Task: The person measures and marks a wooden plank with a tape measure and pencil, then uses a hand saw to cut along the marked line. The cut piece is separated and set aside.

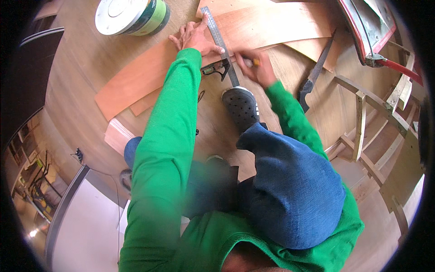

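A combination square [219, 34] lies across a long reddish-brown wooden board [140, 77], its steel blade running from the far edge toward my shoe. The square's dark head [213, 68] sits by the board's near edge. My left hand [195, 38] is spread flat on the board, with the index fingertip and thumb pressing on the blade. Just right of the blade, my right hand [257, 69] is curled at the near edge of the board. It pinches what looks like a yellow pencil [256, 62]; motion blur hides its tip.
A lidded paint bucket [131, 16] stands at the far left. Right of the boards lies a dark-handled handsaw [315, 75]. A red-handled wheelbarrow [371, 31] and a wooden frame [360, 122] are at the right. My shoe [240, 106] rests close to the blade's near end.
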Motion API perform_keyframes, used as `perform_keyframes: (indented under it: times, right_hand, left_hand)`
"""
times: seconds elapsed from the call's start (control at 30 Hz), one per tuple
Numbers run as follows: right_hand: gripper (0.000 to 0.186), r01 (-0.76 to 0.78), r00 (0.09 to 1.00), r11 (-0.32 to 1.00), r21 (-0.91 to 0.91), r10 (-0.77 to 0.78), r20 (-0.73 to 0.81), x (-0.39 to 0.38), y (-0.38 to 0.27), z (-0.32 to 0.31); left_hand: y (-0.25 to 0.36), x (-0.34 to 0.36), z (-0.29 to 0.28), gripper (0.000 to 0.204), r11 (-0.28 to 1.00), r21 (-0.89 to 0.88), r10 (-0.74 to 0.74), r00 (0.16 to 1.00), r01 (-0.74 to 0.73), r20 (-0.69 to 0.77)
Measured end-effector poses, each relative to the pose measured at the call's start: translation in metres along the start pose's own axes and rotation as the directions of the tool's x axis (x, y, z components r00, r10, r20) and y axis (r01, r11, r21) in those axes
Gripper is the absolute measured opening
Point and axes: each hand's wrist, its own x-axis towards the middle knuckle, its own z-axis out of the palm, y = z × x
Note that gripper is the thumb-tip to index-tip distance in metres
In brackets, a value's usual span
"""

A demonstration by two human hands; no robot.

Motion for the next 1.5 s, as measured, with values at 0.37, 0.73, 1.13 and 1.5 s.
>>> perform_keyframes:
  times: [0.37, 0.73, 1.13, 1.5]
  right_hand:
    - [0.049, -0.121, 0.964, 0.948, -0.294, 0.042, -0.261, -0.164, 0.047, -0.011]
    - [0.061, -0.285, 0.874, 0.787, -0.547, -0.02, -0.485, -0.156, 0.091, -0.037]
    - [0.05, -0.642, 0.743, 0.648, -0.41, 0.395, -0.54, -0.246, 0.142, -0.062]
    - [0.039, -0.66, 0.671, 0.748, -0.062, 0.551, -0.497, -0.26, 0.131, -0.075]
  left_hand:
    - [0.002, 0.007, 0.013, 0.14, 0.996, -0.007, 0.092, 0.99, -0.093, -0.109]
    - [0.019, 0.035, 0.02, 0.047, 0.181, -0.966, -0.205, 0.953, -0.187, -0.223]
    - [0.176, -0.049, 0.078, 0.015, 0.038, -0.993, -0.031, 0.994, 0.11, 0.109]
    - [0.066, -0.041, 0.052, 0.049, 0.793, -0.608, 0.015, 0.998, -0.045, -0.054]
